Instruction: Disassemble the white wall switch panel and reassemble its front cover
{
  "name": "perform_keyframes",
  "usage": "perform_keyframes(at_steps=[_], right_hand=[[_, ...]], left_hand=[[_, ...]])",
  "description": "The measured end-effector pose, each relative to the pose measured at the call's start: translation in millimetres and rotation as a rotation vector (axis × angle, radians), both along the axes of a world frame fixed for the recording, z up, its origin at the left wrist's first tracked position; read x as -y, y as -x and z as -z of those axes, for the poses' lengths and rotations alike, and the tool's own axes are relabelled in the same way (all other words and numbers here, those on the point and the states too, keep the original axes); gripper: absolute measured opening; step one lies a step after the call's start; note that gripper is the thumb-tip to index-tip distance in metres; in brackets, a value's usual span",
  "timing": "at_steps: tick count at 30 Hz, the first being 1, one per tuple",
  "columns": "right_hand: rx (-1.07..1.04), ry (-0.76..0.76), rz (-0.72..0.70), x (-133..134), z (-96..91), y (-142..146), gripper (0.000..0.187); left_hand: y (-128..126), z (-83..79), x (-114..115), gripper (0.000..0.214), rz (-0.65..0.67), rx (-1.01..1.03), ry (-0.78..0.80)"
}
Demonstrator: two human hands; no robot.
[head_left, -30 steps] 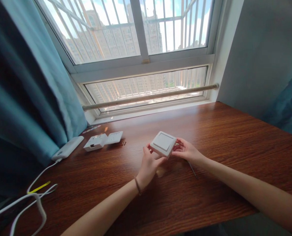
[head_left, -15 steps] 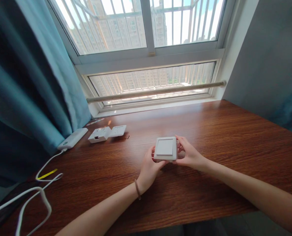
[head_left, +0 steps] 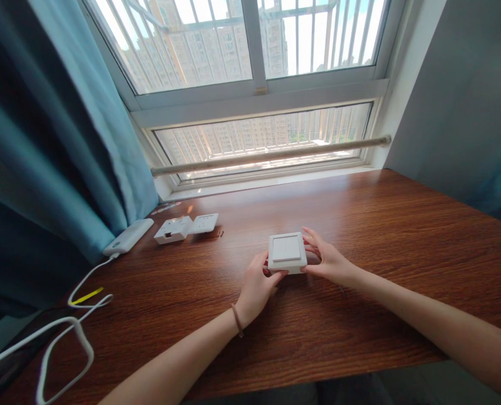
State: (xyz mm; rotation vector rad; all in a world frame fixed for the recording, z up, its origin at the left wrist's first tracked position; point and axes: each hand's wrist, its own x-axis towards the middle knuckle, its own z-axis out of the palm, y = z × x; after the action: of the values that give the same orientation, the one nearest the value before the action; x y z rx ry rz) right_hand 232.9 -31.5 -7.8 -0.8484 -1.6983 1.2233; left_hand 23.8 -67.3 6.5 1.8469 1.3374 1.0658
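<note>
White square plastic switch box (head_left: 287,248), panel upward, between the two grips; whether it touches the brown wood-grain table (head_left: 351,208) is unclear. Left grip (head_left: 256,284): pinching its left side and near edge. Right grip (head_left: 328,261): thumb and fingers closed about its right side. Beyond left grip, leftward: white plastic housing (head_left: 172,232), flat white plastic plate (head_left: 203,223), small slim brownish pieces (head_left: 220,233).

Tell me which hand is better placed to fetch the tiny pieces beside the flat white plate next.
Probably the left hand: it is nearer the tiny pieces, while the right hand is across the square white box. Both hands touch that box.
</note>
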Motion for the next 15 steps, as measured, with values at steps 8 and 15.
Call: perform_keyframes(at_steps=[8,15], right_hand=[[-0.019,0.035,-0.015,2.2,-1.0,2.6,0.088],[0.084,-0.064,-0.008,0.5,1.6,0.6,0.084]], left_hand=[[-0.4,3.1,-4.3,0.03,-0.032,-0.106,-0.059],[-2.8,6.8,-7.0,0.031,-0.048,-0.204,-0.09]])
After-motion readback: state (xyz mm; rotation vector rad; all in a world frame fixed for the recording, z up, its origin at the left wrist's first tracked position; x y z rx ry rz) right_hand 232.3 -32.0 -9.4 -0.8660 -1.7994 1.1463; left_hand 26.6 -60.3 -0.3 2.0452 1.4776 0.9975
